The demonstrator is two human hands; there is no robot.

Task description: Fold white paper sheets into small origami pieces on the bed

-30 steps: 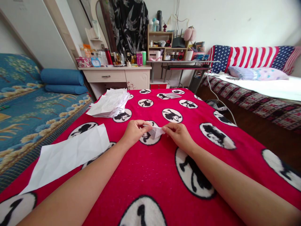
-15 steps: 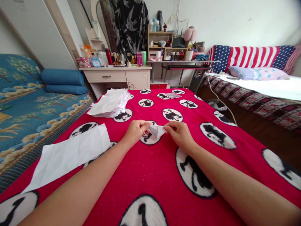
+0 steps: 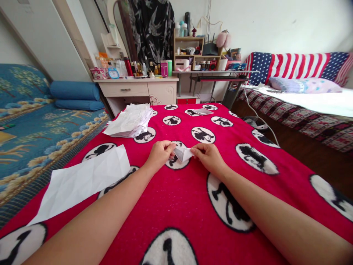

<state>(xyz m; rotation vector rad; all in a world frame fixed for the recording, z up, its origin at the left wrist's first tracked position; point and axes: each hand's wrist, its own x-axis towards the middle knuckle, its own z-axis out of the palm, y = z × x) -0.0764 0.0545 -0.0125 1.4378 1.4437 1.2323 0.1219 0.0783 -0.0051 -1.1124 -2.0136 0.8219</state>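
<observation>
One sheet (image 3: 88, 176) flat on blanket (image 3: 157, 206), between eight and nine o'clock from folded paper (image 3: 183, 153), beside left forearm. Stack (image 3: 129, 121) at ten, perhaps set there to stay beyond elbow range. Left hand (image 3: 160, 154): pinching folded paper's nine-o'clock end. Folded paper: mid-blanket, between both hands, likely gripped two ways to steady creases. Right hand (image 3: 206, 156): pinching three-o'clock end, probably as counter-hold. Grey piece (image 3: 204, 111): at one, well apart.

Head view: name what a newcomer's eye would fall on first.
First, the bright red cloth with its black-and-white ovals, spread across the middle and foreground. Over it, near the picture's centre, the left grip and the right grip pinch a small folded paper from opposite sides. The stars-and-stripes fabric also stands out, at the upper right.
</observation>
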